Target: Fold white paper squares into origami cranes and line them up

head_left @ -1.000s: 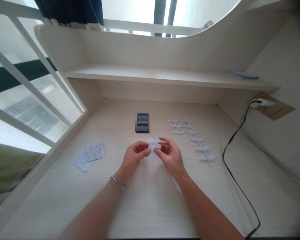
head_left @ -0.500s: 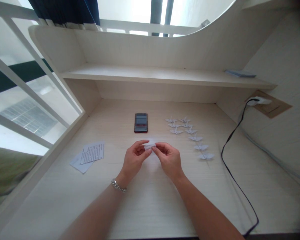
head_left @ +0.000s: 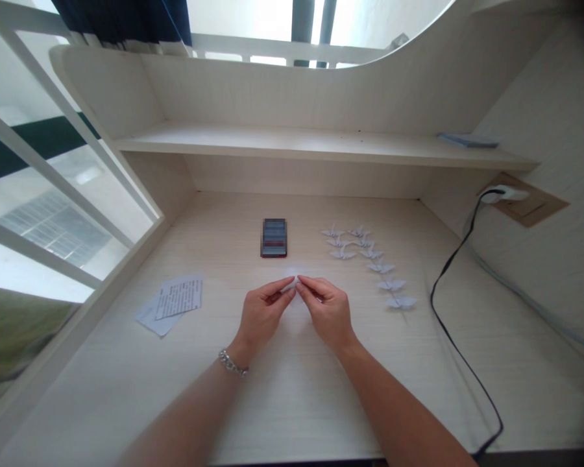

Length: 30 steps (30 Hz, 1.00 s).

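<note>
My left hand (head_left: 261, 312) and my right hand (head_left: 325, 309) meet fingertip to fingertip over the middle of the desk (head_left: 292, 389). Both pinch a small folded piece of white paper (head_left: 293, 289), which is almost hidden between the fingers. A bracelet sits on my left wrist. A phone (head_left: 274, 237) lies flat just beyond the hands. To the right, several small white paper cranes (head_left: 370, 259) lie in a curved row on the desk.
Printed paper sheets (head_left: 172, 302) lie at the left. A black cable (head_left: 460, 311) runs from a wall plug (head_left: 503, 193) down the right side of the desk. A shelf (head_left: 321, 146) above carries a thin blue booklet (head_left: 467, 140). White railing bars stand at the left.
The hands have come closer together and lower. The paper, which showed plainly between them earlier, is now pressed small between the fingertips. The view has shifted slightly.
</note>
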Motion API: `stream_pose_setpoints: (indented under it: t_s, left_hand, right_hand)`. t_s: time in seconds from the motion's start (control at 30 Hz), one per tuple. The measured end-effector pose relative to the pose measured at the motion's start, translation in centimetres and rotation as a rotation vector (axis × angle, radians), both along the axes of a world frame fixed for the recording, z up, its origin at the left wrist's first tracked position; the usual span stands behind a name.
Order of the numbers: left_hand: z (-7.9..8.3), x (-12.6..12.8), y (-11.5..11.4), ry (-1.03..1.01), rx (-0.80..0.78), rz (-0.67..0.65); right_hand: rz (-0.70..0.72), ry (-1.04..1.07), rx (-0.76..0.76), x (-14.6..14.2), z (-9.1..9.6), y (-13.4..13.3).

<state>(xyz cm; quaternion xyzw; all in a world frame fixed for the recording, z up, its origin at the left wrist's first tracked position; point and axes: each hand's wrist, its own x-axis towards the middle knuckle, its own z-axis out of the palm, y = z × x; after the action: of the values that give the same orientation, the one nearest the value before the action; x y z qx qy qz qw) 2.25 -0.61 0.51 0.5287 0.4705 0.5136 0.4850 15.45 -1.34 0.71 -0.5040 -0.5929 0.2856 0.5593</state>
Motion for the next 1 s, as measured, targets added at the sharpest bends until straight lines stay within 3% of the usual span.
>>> stream_pose_setpoints:
  t_s: [0.33,1.0]
  left_hand:
    - [-0.3,0.2,-0.1,-0.016,0.013,0.028]
    - [-0.2,0.2,-0.1,-0.037,0.024,-0.022]
  right_hand:
    - [-0.026,0.179,-0.133,-0.3,-1.0,0.3]
    - [-0.01,0.301,-0.156,-0.5,-1.0,0.5]
